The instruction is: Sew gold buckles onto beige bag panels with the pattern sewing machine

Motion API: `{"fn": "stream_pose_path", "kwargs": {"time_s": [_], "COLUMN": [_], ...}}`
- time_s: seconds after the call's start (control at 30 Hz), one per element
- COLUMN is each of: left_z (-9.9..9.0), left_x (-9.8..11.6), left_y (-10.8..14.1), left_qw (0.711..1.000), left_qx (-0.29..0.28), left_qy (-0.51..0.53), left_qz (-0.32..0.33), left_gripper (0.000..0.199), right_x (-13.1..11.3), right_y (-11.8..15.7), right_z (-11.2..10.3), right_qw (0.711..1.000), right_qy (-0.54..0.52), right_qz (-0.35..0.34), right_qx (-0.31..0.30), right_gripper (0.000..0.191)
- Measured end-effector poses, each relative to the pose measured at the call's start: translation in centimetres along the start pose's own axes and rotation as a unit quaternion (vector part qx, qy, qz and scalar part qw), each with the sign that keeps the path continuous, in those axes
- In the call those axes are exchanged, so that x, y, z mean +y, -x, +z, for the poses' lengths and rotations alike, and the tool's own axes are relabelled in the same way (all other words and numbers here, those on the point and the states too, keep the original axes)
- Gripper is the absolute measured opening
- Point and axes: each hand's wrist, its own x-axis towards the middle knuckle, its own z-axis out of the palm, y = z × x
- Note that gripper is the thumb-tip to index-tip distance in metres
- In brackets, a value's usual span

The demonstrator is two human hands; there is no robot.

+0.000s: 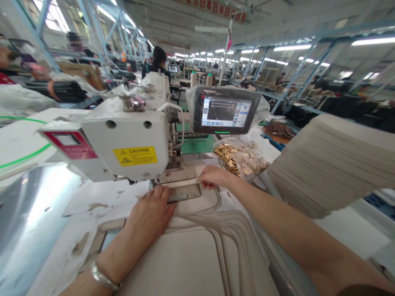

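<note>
My left hand [152,211] lies flat, fingers stretched forward, at the left end of the metal clamp frame [185,192] under the sewing machine head [126,144]. At the frame's right end, my right hand [212,176] pinches the end of a narrow beige strip [182,181]. That strip runs leftward across the frame toward the needle area. A beige panel [203,203] with a rounded corner extends out around the frame. Closer to me lies a stack of similar beige panels [197,259], partly beneath my left forearm. The tips of my right fingers are partly hidden.
A control screen [225,111] stands behind the clamp. Right of it sits a clear bag of gold metal pieces [239,158]. A tall pile of beige panels [333,164] rises at the right. A person [159,61] is further back.
</note>
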Motion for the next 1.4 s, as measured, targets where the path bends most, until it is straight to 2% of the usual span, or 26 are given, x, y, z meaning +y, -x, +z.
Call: {"fn": "stream_pose_path", "kwargs": {"time_s": [0.23, 0.4, 0.67, 0.9, 1.03, 1.27, 1.4], "left_z": [-1.0, -1.0, -1.1, -1.3, -1.0, -0.5, -0.7], "left_x": [-1.8, -3.7, -6.3, -8.5, -8.6, -7.1, -6.7], "left_y": [1.1, 2.0, 3.3, 4.0, 3.4, 2.5, 2.1], "left_qw": [0.999, 0.996, 0.995, 0.993, 0.995, 0.997, 0.993], "left_qx": [-0.030, -0.045, -0.028, -0.020, -0.012, 0.012, -0.016], "left_qy": [-0.002, -0.009, -0.036, -0.015, -0.011, 0.047, 0.111], "left_qz": [-0.042, -0.071, -0.088, -0.112, -0.098, -0.054, -0.044], "left_gripper": [0.028, 0.030, 0.037, 0.038, 0.038, 0.043, 0.045], "right_x": [-1.1, -2.5, -4.6, -6.4, -6.5, -5.1, -4.0], "right_y": [-1.0, -1.1, -1.2, -1.9, -3.0, -2.3, -2.0], "right_z": [2.1, 4.0, 7.0, 9.1, 8.6, 5.6, 4.2], "right_qw": [0.999, 0.999, 0.999, 0.998, 0.998, 0.999, 0.999], "right_qy": [0.033, 0.039, 0.031, 0.008, 0.017, 0.025, 0.005], "right_qz": [-0.023, -0.030, -0.032, -0.036, -0.028, -0.014, 0.003], "right_qx": [0.008, -0.005, -0.024, -0.057, -0.051, -0.046, -0.052], "right_gripper": [0.022, 0.024, 0.021, 0.019, 0.019, 0.024, 0.024]}}
